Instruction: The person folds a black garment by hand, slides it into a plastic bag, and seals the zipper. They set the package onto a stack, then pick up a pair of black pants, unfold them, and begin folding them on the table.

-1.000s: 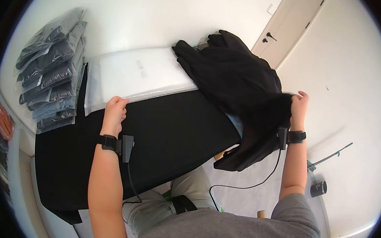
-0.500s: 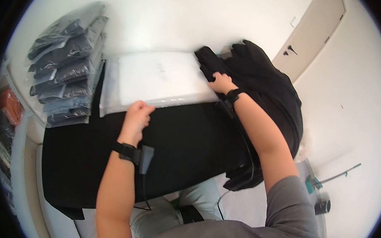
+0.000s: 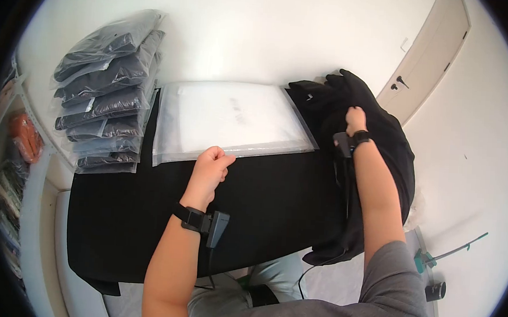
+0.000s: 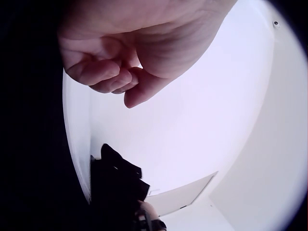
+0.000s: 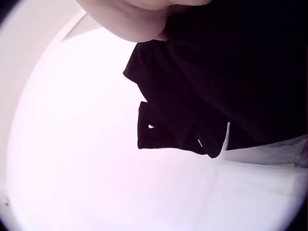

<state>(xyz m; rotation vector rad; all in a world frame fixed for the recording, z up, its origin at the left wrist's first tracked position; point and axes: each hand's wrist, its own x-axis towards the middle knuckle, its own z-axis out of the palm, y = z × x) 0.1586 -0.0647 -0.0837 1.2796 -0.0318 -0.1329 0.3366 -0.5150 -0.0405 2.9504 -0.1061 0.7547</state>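
My left hand [image 3: 209, 170] hovers with curled fingers at the front edge of a flat stack of clear plastic bags [image 3: 233, 116]. In the left wrist view its thumb [image 4: 139, 94] meets the bent fingers, and nothing shows between them. On the right, my right hand [image 3: 356, 119] grips the upper part of a black garment [image 3: 385, 149], which lies heaped and drapes over the table's right end. The right wrist view shows dark cloth [image 5: 202, 86] hanging from the fingers, its folded edges spread against the white wall.
A tall pile of bagged, folded clothes [image 3: 110, 86] stands at the back left. Black cloth covers the table [image 3: 251, 210]. Shelves [image 3: 22, 185] with bagged items line the left side. A green-handled tool [image 3: 425, 261] and a dark cup [image 3: 435, 291] are at the right wall.
My right hand let the garment down at the right, reached left to its part beside the bags, and now grips it farther right. The left hand stays by the bags' front edge.
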